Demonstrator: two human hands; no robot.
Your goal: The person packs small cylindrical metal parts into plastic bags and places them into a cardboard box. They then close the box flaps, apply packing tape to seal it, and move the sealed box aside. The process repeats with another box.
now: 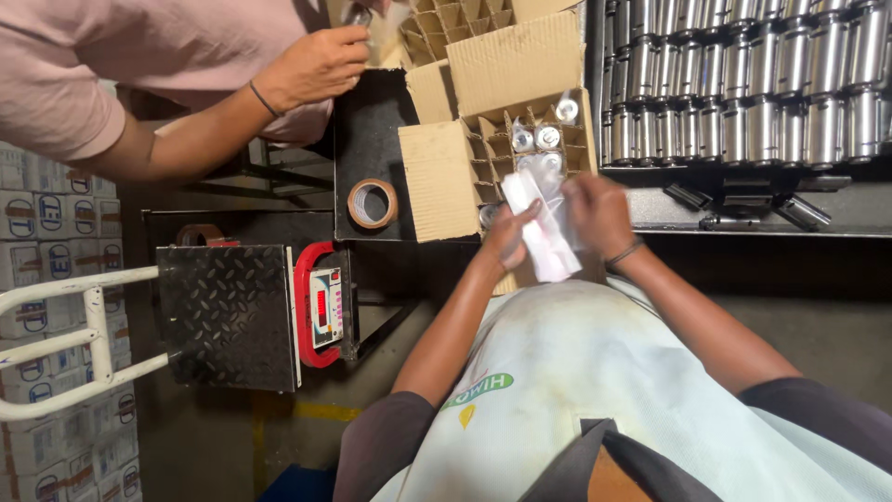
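Note:
My left hand (506, 237) and my right hand (602, 214) together hold a clear plastic bag (542, 232) with something white in it, just in front of an open cardboard box (437, 181). The box has cardboard dividers, and several shiny metal cylinders (534, 139) wrapped in plastic stand in its cells. My fingers pinch the bag from both sides. What is inside the bag is blurred.
Another person's hand (316, 65) reaches over a second divided carton (460, 23) at the top. A roll of brown tape (373, 203) lies on the black table. Rows of metal cylinders (743, 84) fill the right. A platform scale (228, 316) with a red display unit (323, 305) stands left, beside stacked cartons (56, 232).

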